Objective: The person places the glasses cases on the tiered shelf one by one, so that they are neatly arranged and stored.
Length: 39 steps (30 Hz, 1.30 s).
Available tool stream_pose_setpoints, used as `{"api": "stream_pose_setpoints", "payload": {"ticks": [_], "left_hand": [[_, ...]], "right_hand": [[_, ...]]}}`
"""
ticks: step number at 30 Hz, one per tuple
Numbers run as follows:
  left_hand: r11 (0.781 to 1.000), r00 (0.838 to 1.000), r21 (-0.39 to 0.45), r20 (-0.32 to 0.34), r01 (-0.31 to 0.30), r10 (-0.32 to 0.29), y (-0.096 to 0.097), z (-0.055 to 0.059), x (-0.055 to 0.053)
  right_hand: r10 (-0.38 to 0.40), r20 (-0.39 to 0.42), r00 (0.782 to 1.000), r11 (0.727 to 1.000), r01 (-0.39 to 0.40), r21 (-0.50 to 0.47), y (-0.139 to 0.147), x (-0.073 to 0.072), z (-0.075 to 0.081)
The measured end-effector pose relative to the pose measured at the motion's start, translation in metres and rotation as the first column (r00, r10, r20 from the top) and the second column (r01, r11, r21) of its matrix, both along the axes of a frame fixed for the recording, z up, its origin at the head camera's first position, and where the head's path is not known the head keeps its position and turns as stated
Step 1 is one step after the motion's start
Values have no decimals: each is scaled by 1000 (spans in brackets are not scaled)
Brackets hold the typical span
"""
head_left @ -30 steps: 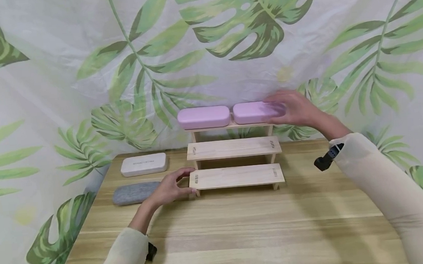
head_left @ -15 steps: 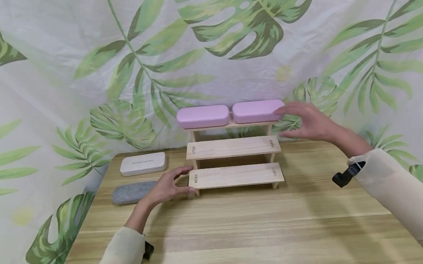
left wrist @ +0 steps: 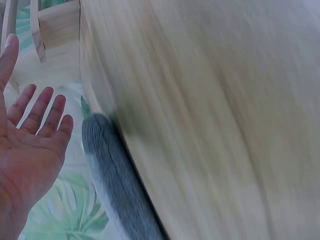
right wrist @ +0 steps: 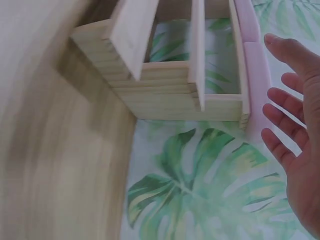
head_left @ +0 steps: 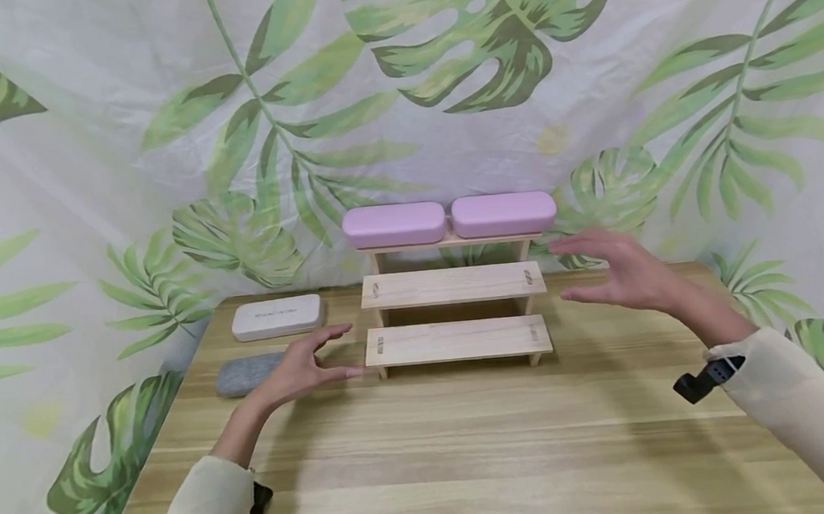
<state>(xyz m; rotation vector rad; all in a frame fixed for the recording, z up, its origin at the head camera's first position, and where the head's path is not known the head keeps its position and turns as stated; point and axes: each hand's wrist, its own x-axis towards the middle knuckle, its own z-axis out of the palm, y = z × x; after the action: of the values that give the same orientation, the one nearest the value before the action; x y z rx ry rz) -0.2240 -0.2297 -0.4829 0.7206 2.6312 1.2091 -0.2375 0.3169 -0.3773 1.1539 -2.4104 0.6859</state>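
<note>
Two pink glasses cases, a left pink case [head_left: 394, 225] and a right pink case [head_left: 504, 214], lie side by side on the top step of a three-tier wooden rack [head_left: 457, 340]. My right hand [head_left: 627, 274] is held off the rack's right side, fingers spread, with nothing in it. Left of the rack, my left hand [head_left: 300, 369] is likewise spread and holds nothing; its fingertips are a little short of the bottom step. It partly hides a grey fabric glasses case [head_left: 245, 375] on the table. The left wrist view shows the palm [left wrist: 32, 160] facing the camera beside that grey case.
A white glasses case [head_left: 277, 317] with faint lettering lies behind the grey one on the wooden table [head_left: 436, 465]. Close behind the table hangs a leaf-patterned curtain [head_left: 461, 140]. The rack stands near the table's back edge.
My right hand has let go of the right pink case and drawn back to the right and down. My left hand has moved off the rack's edge to the left.
</note>
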Motion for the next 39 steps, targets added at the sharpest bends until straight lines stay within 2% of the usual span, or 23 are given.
{"api": "stream_pose_setpoints", "payload": {"ticks": [6,9,15,19,24,29,36,39], "left_hand": [[998,997,-53,-71,-20,16,-16,8,0],[998,997,-56,-73,-25,21,-25,12,1],[999,996,-50,-88,-20,16,-46,20,1],[997,994,-75,-106,-24,16,-60,22,0],[995,992,-98,-126,-17,5,-74,21,-2],[994,991,-112,-131,-8,-7,-86,16,-2],[990,974,-141,-226,-8,-25,-101,6,-2],[987,971,-159,-236,-16,-22,-105,3,-1]], "right_hand": [[-81,80,993,997,80,20,10,13,-20],[-122,127,984,993,121,18,14,20,-31],[-115,240,964,989,133,-61,17,26,-55],[-93,305,948,987,128,-96,15,29,-72],[-55,350,935,986,106,-126,12,30,-92],[-19,393,920,981,92,-168,9,28,-105],[4,449,894,979,89,-185,5,24,-118],[4,469,883,977,97,-190,3,23,-123]]}}
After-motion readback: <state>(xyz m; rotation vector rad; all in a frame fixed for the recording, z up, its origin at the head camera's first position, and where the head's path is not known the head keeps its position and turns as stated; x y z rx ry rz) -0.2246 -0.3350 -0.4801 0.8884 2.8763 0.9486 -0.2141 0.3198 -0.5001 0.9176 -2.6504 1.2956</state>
